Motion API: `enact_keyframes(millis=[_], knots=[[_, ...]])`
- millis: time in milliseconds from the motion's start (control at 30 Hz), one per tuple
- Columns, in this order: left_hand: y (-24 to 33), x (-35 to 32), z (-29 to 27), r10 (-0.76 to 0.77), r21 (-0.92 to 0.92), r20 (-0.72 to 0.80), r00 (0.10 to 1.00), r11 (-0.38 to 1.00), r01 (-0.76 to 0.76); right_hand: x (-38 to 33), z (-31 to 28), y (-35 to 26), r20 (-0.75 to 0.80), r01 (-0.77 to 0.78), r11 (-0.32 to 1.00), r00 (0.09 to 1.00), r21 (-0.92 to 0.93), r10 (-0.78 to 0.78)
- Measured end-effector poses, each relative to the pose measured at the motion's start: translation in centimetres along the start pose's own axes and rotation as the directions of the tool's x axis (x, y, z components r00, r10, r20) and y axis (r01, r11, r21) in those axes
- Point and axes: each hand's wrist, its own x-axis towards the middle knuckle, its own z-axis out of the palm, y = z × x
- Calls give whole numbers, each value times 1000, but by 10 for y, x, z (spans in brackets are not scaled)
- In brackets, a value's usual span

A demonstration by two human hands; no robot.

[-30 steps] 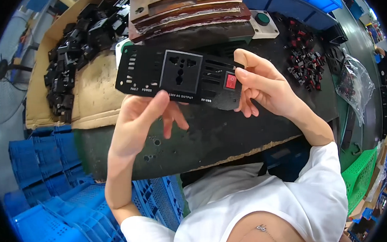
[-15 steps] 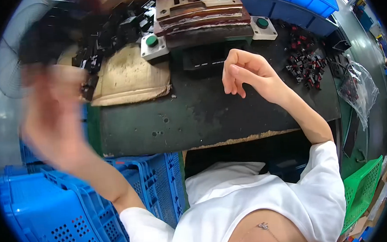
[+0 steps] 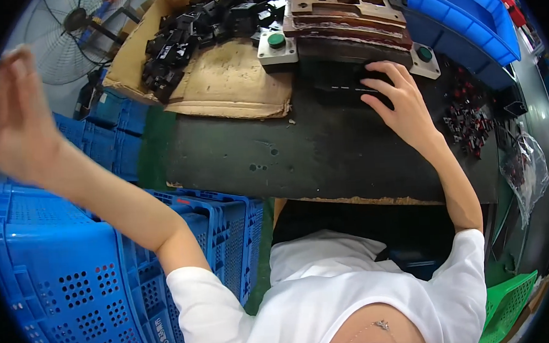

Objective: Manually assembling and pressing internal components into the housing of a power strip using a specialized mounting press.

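Observation:
My left hand [image 3: 23,121] is raised at the far left, above the blue crates. Its fingers look stretched out, though motion smears them, and no object shows in it. My right hand [image 3: 405,100] reaches over the dark workbench with its fingers spread and nothing visible between them. Its fingertips are in front of a black box-like panel [image 3: 345,92] below the press-like fixture [image 3: 347,25], a stack of metal and brown plates. Whether they touch the panel I cannot tell. Green push buttons on pale boxes flank the fixture: a left one [image 3: 276,40] and a right one [image 3: 424,54].
Black plastic parts [image 3: 202,22] fill a cardboard tray [image 3: 237,79] at the back left. Small black-and-red pieces [image 3: 466,122] lie heaped at the right, near a clear plastic bag [image 3: 526,168]. Blue crates [image 3: 59,247] stand low left; a blue bin [image 3: 459,3] sits back right. A fan [image 3: 59,40] stands behind.
My view has turned left. My left hand has moved outward to the left, and the dark blur above it is gone. My right hand's curled fingers have spread toward the black panel.

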Motion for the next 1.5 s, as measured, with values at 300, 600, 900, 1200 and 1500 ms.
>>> enact_keyframes(millis=[300,600,900,1200,1500], knots=[[-59,-4,-49,-268,-190,-73,961,949,250,2,0,3,3,-64,987,998,148,65],[-281,-77,10,-457,934,332,825,281,-220,6,-7,3,-207,92,996,974,-21,-94],[-301,-71,11,-745,995,61,665,-9,-101,81,-39,34,-270,327,859,852,-393,-448],[-279,-77,16,-563,828,79,823,496,260,132,-6,91,-35,162,986,986,-28,-162],[-259,-75,60,-803,-419,291,520,382,824,125,-10,93,-38,233,961,973,147,-230]])
